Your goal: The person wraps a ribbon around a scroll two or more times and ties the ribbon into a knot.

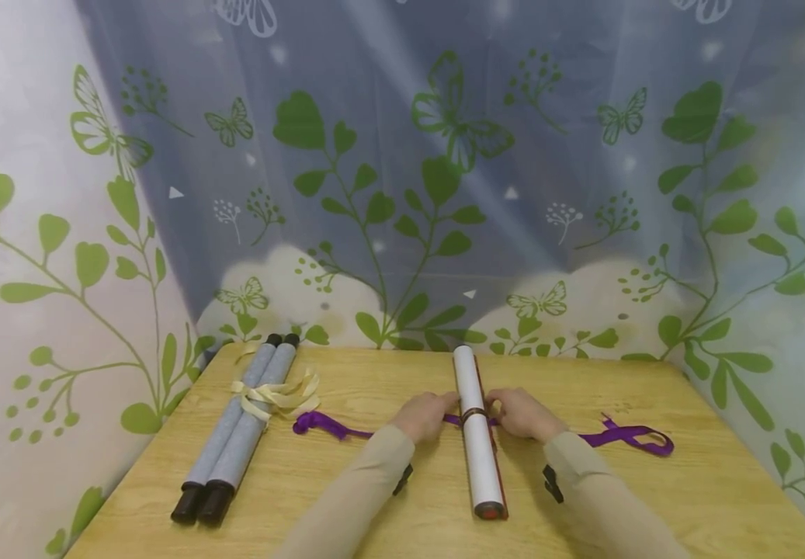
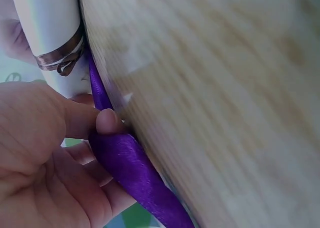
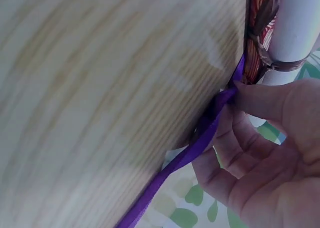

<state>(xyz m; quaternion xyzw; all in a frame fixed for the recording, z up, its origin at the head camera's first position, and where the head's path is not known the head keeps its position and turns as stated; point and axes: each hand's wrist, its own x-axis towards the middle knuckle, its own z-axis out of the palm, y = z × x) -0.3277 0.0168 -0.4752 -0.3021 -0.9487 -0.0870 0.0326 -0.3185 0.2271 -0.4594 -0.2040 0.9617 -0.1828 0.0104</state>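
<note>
A white rolled scroll (image 1: 484, 466) with a red, patterned edge lies lengthwise on the table, a thin brown cord (image 2: 59, 56) tied round its middle. Under it crosses a purple ribbon (image 1: 332, 426), with its ends spread out on both sides. On the left of the scroll, my left hand (image 1: 425, 417) pinches the ribbon between thumb and finger. Close against the opposite side, my right hand (image 1: 524, 414) pinches the other part of the ribbon, as the right wrist view shows. Further out, the ribbon's right end (image 1: 643, 441) forms a loop.
Two grey-blue scrolls (image 1: 237, 450) with dark end knobs lie side by side at the left, bound together by a cream ribbon (image 1: 269, 394). The wooden table (image 1: 709, 497) ends at a curtain (image 1: 402, 233) printed with leaves and butterflies.
</note>
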